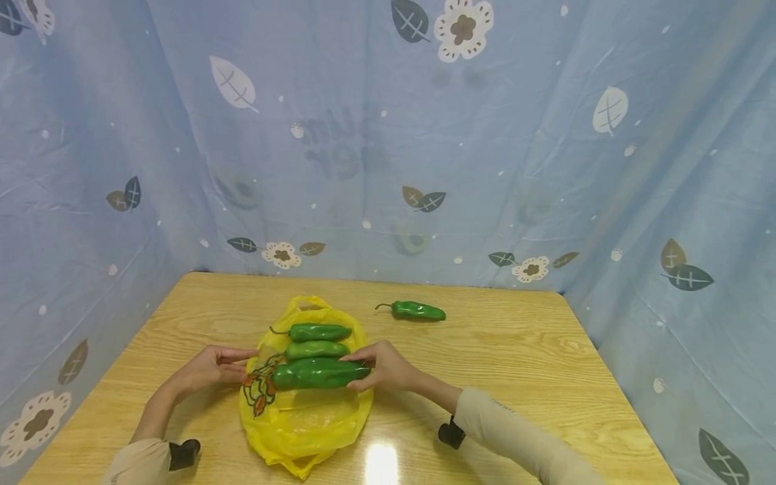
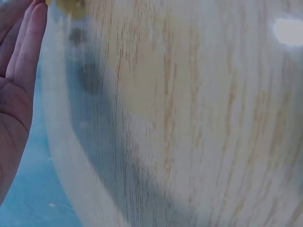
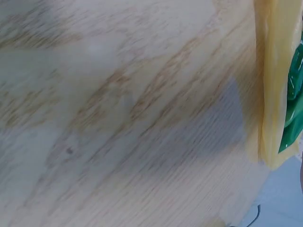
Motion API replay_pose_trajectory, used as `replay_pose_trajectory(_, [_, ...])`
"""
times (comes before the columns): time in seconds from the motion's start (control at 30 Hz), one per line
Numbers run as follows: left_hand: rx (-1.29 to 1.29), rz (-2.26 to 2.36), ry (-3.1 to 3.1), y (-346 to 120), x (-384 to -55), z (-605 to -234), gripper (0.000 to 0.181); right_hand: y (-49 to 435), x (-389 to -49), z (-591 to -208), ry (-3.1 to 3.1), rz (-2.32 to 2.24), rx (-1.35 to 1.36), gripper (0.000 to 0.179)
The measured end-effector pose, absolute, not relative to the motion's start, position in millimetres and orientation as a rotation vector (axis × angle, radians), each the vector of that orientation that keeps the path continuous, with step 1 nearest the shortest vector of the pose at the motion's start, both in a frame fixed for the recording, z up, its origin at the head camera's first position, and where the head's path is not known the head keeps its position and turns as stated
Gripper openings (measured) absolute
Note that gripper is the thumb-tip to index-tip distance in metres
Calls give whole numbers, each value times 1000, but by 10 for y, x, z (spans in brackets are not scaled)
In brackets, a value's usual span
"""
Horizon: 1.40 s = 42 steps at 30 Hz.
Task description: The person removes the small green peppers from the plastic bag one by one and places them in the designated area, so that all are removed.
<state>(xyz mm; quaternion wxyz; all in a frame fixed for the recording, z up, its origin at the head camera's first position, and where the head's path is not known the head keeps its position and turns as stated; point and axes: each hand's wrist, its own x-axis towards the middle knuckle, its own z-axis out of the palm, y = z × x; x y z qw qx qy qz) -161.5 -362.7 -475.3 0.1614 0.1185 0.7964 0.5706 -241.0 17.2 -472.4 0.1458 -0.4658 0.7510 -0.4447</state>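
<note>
A yellow plastic bag (image 1: 309, 424) with an orange and black print lies spread in a rounded shape on the table. Three green peppers rest in it in a row: a far pepper (image 1: 319, 332), a middle pepper (image 1: 316, 349) and a larger near pepper (image 1: 312, 374). My right hand (image 1: 391, 367) grips the blunt right end of the near pepper between thumb and fingers. At the bag's left edge, my left hand (image 1: 209, 369) reaches in with fingers extended, the tips at the yellow plastic. The left wrist view shows those fingers (image 2: 29, 52) straight.
Another green pepper (image 1: 418, 310) lies on the wooden table (image 1: 497, 350) behind and to the right of the bag. A blue patterned curtain (image 1: 364, 168) surrounds the table at the back and sides.
</note>
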Motion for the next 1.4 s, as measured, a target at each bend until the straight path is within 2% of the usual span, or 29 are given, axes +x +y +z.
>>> replay_pose_trajectory(0.53, [348, 1625, 2278, -3613, -1602, -4725, 55, 643, -2514, -4589, 2082, -1442, -1229, 44])
replay_pose_trajectory(1.4, [323, 1597, 2291, -3655, -1597, -4736, 55, 1447, -2707, -4682, 2284, -1398, -979, 46])
